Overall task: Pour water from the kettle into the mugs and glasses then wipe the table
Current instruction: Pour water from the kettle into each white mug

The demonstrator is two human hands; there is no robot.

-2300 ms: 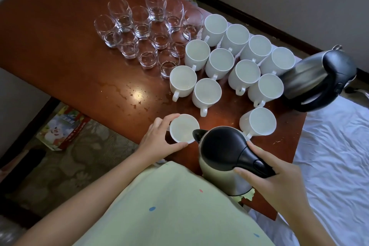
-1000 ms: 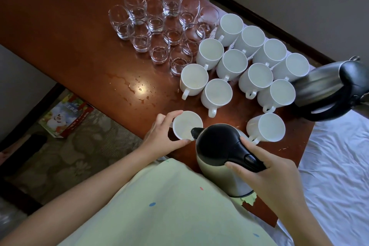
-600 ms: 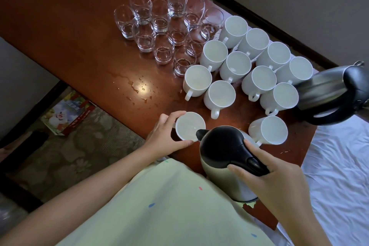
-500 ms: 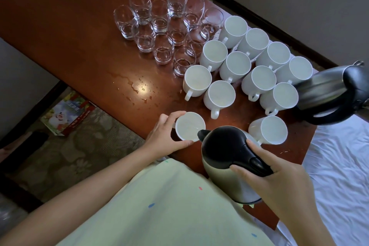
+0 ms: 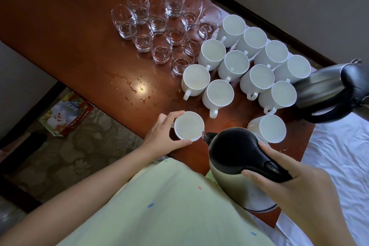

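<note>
pouring at the near edge of the tabletop (image 5: 60,26), the person tilts a steel kettle (image 5: 237,168) with a black lid so its spout sits just at the rim of a white mug (image 5: 188,128). the right hand (image 5: 295,185) has its fingers curled round the kettle's black handle, thumb on the body side. the left hand (image 5: 162,138) cups the mug, fingers and thumb wrapped round its wall. another mug (image 5: 268,128) stands just beyond the kettle. ten more white mugs (image 5: 235,66) sit clustered toward the far right edge, with a group of clear glasses (image 5: 159,24) beside them toward the far edge. a second kettle (image 5: 331,94) stands at the right edge. spilled droplets (image 5: 137,90) glisten on the wood near the left edge.
</note>
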